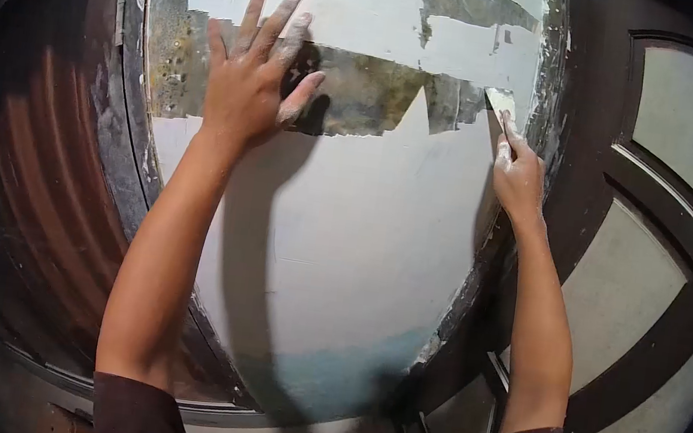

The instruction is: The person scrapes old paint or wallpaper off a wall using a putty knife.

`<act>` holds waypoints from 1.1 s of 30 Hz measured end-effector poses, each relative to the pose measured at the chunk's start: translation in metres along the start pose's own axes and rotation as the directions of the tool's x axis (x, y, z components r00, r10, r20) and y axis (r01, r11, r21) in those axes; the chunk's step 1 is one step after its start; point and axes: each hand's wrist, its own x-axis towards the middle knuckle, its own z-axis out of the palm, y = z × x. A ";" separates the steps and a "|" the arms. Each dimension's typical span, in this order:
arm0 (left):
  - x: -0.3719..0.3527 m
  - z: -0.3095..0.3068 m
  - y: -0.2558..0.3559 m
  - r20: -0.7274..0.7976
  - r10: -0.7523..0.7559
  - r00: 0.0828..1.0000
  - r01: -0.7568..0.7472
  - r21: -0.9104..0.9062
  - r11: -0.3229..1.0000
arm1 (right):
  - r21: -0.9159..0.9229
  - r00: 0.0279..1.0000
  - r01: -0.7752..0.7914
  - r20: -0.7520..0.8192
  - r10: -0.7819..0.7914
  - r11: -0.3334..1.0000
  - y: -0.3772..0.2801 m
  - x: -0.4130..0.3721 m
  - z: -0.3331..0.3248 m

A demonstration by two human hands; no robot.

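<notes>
My left hand is raised against the wall panel, its fingers spread and dusted with white; nothing is in it. It lies over a band of bare, stained grey-brown surface. White plaster covers the panel below and above that band, with jagged, pointed edges on the right. My right hand grips a putty knife, whose white-smeared blade touches the panel at the right end of the bare band. White paste also coats some fingers of that hand.
A dark, paste-spattered frame borders the panel on both sides. At the left is a brown curtain behind dark framing. A dark door with pale panels stands at the right. Bluish-grey surface shows low on the panel.
</notes>
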 end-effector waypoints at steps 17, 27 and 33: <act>0.022 0.045 0.065 0.009 -0.240 0.971 0.232 0.223 0.947 | -0.066 0.974 0.218 0.077 -0.213 0.974 0.034 0.018 -0.023; 0.011 0.042 0.072 0.026 -0.249 0.968 0.238 0.206 0.949 | 0.095 0.971 0.223 0.061 -0.229 0.970 0.028 0.051 -0.026; 0.008 0.038 0.075 0.035 -0.258 0.966 0.245 0.206 0.947 | 0.069 0.942 0.337 -0.029 -0.336 0.939 0.024 0.053 0.003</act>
